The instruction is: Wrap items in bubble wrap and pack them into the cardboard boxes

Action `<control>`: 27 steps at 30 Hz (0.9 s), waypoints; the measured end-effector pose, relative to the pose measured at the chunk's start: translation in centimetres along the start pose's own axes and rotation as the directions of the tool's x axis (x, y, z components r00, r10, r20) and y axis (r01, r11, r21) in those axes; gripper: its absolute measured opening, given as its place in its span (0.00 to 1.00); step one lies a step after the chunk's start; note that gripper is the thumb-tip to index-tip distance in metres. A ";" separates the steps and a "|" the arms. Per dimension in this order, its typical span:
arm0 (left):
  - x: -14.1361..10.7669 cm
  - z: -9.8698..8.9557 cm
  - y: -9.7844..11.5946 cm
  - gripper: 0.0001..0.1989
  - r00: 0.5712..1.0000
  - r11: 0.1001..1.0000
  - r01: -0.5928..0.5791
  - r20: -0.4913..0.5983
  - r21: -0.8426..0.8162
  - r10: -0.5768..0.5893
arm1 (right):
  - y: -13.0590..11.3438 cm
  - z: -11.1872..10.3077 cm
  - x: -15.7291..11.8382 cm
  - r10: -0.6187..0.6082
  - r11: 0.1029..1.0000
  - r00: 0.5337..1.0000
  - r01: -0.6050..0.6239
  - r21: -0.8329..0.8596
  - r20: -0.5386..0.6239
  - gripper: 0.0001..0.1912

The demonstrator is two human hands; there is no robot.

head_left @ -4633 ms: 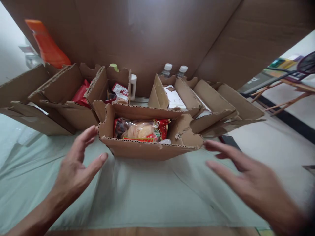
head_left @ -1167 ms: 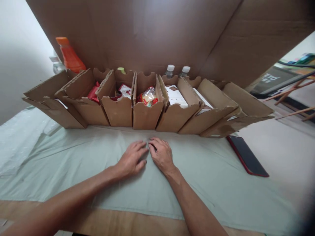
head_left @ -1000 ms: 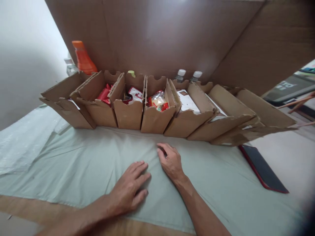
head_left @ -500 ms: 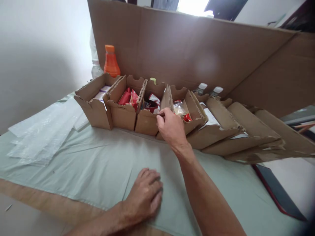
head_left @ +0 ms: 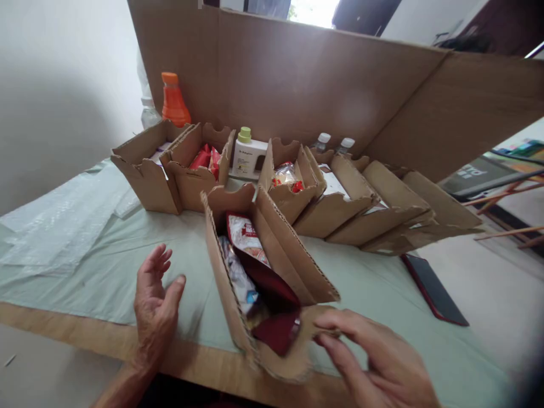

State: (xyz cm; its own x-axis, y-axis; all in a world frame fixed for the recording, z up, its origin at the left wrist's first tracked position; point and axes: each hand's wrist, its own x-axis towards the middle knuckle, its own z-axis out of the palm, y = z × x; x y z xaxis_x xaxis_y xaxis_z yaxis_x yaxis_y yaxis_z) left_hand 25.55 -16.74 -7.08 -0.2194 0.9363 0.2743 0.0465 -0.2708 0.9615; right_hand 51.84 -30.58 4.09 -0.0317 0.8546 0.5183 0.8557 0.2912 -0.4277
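Note:
A cardboard box [head_left: 297, 249] lies out in front of the row, near the table's front edge. Inside it are a dark red and white pouch [head_left: 249, 238] and a clear-and-blue plastic packet [head_left: 240, 277]. My right hand [head_left: 365, 354] pinches the box's near front edge between thumb and fingers. To the left of the box, my left hand [head_left: 155, 297] is held over the cloth, palm turned inward, fingers apart and nothing in it. Through the gap in the row shows a white bottle with a green cap [head_left: 249, 156].
Cardboard boxes [head_left: 199, 184] with packets stand in a row before a tall cardboard panel [head_left: 276, 85]. An orange bottle [head_left: 175, 102] is behind them. Bubble wrap [head_left: 63, 226] lies left; a dark flat device [head_left: 433, 289] lies right.
The third box from the left has come out of the row toward me, gripped by my right hand. My left hand has moved left and opened. The white bottle is now exposed.

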 end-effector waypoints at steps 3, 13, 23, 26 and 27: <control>-1.9 -0.5 0.4 0.31 0.992 1.000 -0.008 0.127 0.015 0.006 | 2.9 -2.0 -3.5 0.287 0.949 0.930 -0.309 -0.064 -0.228 0.08; -6.3 -1.0 -2.2 0.34 0.871 0.970 0.151 0.438 0.191 -0.221 | 3.2 1.0 -11.9 0.650 0.736 0.744 -0.667 0.116 0.158 0.26; 1.1 9.2 -1.7 0.24 0.809 0.986 -0.055 0.586 0.158 -0.049 | 12.5 4.3 -1.6 0.570 0.808 0.821 -0.558 0.187 -0.016 0.23; 2.0 10.3 -2.9 0.21 0.820 0.974 -0.125 0.572 0.187 -0.004 | 14.3 5.7 -1.7 0.579 0.810 0.813 -0.564 0.161 -0.060 0.20; 2.1 10.2 -3.3 0.20 0.824 0.969 -0.143 0.567 0.200 0.005 | 14.5 6.1 -2.1 0.579 0.811 0.813 -0.567 0.143 -0.061 0.18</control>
State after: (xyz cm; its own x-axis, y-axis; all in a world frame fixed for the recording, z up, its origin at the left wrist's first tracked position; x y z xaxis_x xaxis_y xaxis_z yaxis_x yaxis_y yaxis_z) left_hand 34.87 -11.62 -9.50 0.3717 0.8969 0.2396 0.2717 -0.3519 0.8957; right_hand 61.13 -25.54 -7.74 0.5017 0.8369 0.2188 0.6382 -0.1874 -0.7467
